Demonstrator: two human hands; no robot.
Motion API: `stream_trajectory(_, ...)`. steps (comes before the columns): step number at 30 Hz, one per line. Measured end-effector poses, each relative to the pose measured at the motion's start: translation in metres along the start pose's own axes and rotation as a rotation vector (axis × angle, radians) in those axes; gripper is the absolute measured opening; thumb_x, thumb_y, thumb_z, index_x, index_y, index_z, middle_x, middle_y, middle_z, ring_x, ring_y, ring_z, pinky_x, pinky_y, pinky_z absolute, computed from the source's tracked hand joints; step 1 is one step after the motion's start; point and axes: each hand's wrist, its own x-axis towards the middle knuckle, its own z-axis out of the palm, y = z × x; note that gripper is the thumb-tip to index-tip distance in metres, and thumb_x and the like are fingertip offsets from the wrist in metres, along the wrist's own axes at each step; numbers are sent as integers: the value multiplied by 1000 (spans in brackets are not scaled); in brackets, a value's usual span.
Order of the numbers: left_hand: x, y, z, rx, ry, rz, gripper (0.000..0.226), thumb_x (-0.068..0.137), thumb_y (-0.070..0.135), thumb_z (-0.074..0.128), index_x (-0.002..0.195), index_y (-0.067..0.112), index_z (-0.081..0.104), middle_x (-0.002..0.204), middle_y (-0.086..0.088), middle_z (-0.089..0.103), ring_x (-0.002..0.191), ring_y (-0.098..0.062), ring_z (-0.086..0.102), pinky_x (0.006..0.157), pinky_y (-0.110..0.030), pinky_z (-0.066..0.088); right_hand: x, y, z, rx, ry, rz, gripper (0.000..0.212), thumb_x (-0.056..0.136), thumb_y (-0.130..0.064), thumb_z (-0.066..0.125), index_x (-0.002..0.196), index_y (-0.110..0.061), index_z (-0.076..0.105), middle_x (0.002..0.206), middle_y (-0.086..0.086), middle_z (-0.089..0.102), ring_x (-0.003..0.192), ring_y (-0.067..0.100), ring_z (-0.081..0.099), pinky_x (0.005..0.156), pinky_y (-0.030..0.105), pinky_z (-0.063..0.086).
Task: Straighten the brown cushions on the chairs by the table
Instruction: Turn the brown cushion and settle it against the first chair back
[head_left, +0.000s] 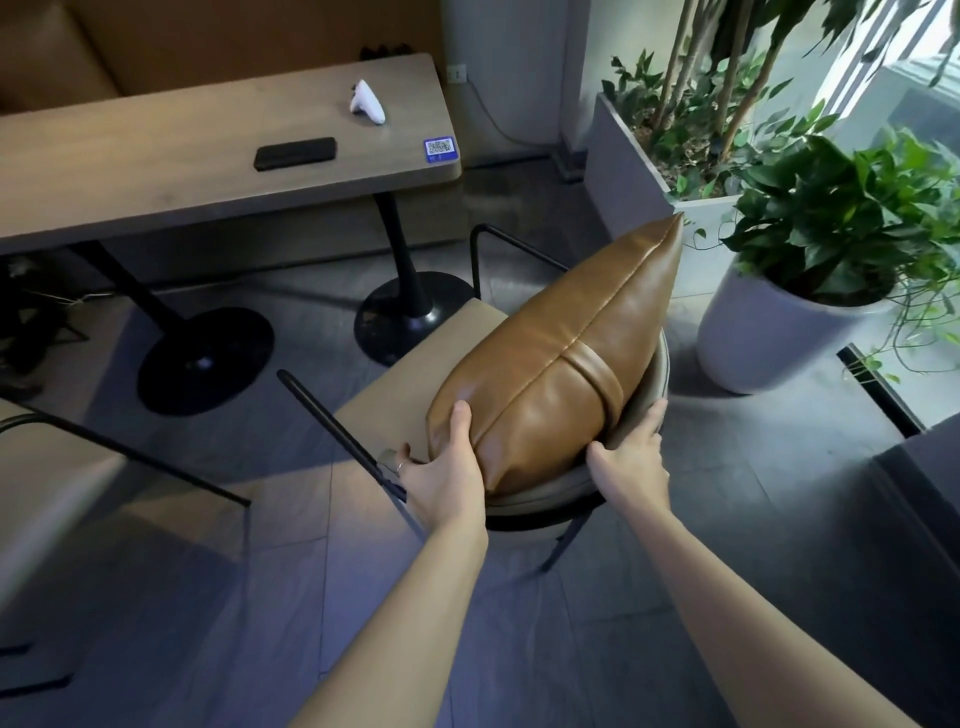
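A brown leather cushion (561, 353) with a strap across its back stands on edge on a beige-seated chair (415, 374), leaning against the curved backrest. My left hand (444, 467) grips the cushion's near left end, thumb on its front face. My right hand (631, 460) presses the cushion's near right side, fingers between it and the backrest rim. The cushion's far corner points up towards the planters.
A wooden table (156, 171) stands to the left with a black case (295, 153), a white controller (368, 102) and a QR sticker. Two black pedestal bases sit on the floor. Potted plants (810, 249) crowd the right. Another chair's frame (104, 447) is at left.
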Motion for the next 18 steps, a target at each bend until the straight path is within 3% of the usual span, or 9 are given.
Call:
stream_trajectory(9,58,32,-15,-10,-4,77,96,66,66,80,146,24,45,137,-2,58,126,-30,54,106,-44,43,-6,-21,43,-81,-12,-113,99,97,-37,53,158,-17,-23,163,34,15,131,54,46,106,47,37)
stream_trajectory(16,117,78,-32,6,9,98,94,61,63,85,139,23,53,134,-7,60,118,-30,58,102,-44,48,-15,-53,95,-94,-34,-150,103,98,-49,50,156,-14,-28,162,37,8,130,55,47,102,47,42)
stream_trajectory(18,134,91,-37,1,-4,85,100,51,67,87,135,24,56,131,-7,61,113,-30,61,100,-48,51,-19,-61,111,-98,-28,-152,104,97,-54,49,156,-16,-29,163,36,5,128,55,49,100,48,44)
